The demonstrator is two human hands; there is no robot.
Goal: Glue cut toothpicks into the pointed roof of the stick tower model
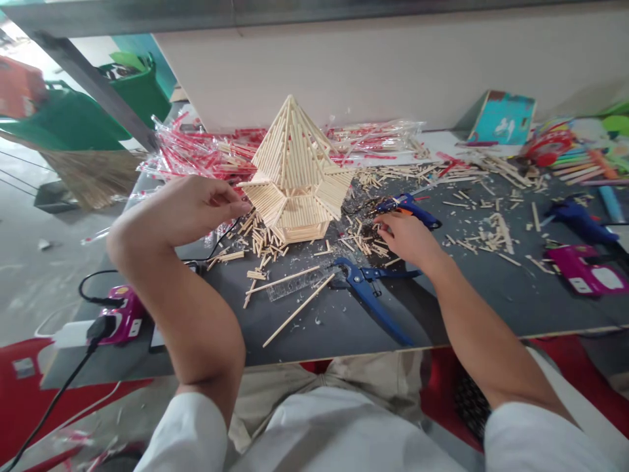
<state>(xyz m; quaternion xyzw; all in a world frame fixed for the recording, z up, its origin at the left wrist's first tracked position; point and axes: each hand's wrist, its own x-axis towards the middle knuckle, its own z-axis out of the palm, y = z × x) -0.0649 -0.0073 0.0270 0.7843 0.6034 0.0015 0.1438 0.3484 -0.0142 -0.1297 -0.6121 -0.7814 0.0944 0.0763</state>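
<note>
My left hand [209,206], half curled, is by the stick house [297,151]. My right hand [407,237], half curled too, is by sticks [369,246] and the glue gun [419,212]. I can't tell if either holds anything. Pliers [362,283] lie nearer me.

A white short-sleeved shirt [344,436] tops beige trousers [393,377].

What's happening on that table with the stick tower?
A person's left hand is close beside a pointy-roofed stick tower; the right hand is near short stick pieces by a blue glue gun. I can't tell whether either holds anything. Blue pliers and a clear ruler lie in front of the tower.
</note>
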